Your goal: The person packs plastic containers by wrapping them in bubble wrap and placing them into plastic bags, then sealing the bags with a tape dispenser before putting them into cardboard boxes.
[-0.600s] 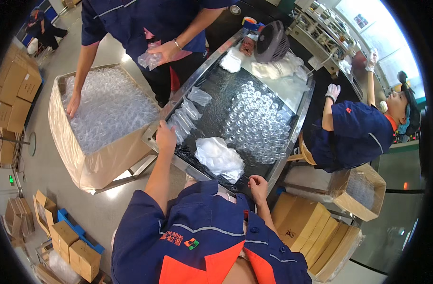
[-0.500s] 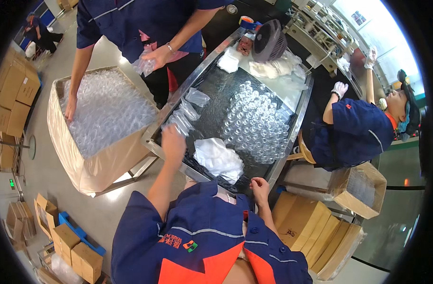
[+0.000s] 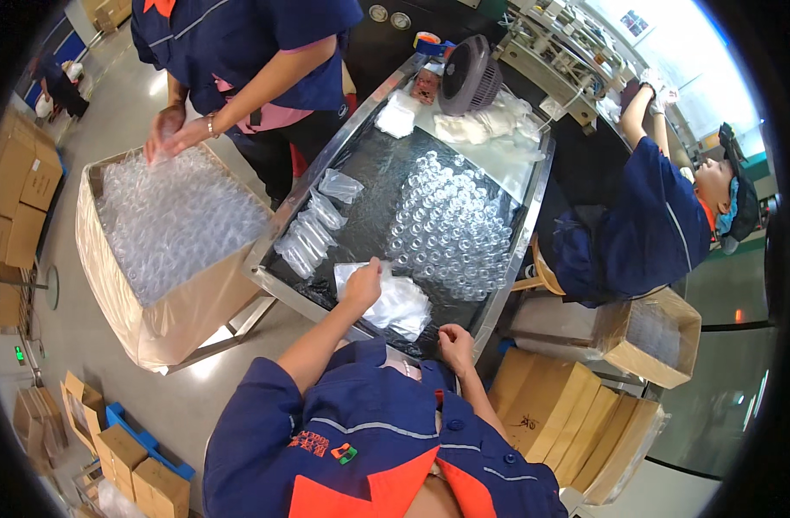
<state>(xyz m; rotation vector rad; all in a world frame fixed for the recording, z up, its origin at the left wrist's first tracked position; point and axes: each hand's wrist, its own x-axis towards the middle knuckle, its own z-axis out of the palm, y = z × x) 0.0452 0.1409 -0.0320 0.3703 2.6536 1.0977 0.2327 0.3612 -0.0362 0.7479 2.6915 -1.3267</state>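
My left hand (image 3: pixel 362 283) is closed at the pile of flat clear plastic bags (image 3: pixel 399 308) near the table's front edge, with a bag corner showing beside its fingers. By the front rim, right of the pile, my right hand (image 3: pixel 456 348) is closed with curled fingers; whatever it may hold is hidden. Many clear, round-mouthed cup-like pieces (image 3: pixel 451 229) stand grouped on the black-covered table (image 3: pixel 373 224). Along the left rim lie several filled clear bags (image 3: pixel 307 242), apart from both hands.
A large lined carton (image 3: pixel 183 224) of clear pieces stands left, under a co-worker's hands (image 3: pixel 170 138). A grey fan (image 3: pixel 470 76) and white gloves (image 3: pixel 490 125) occupy the table's far end. Another co-worker (image 3: pixel 637 224) sits right, beside cartons (image 3: pixel 542 397).
My left hand has left the filled bags at the left rim and come back right to the flat bag pile. One more filled bag shows there. The co-worker's hands have come together over the carton.
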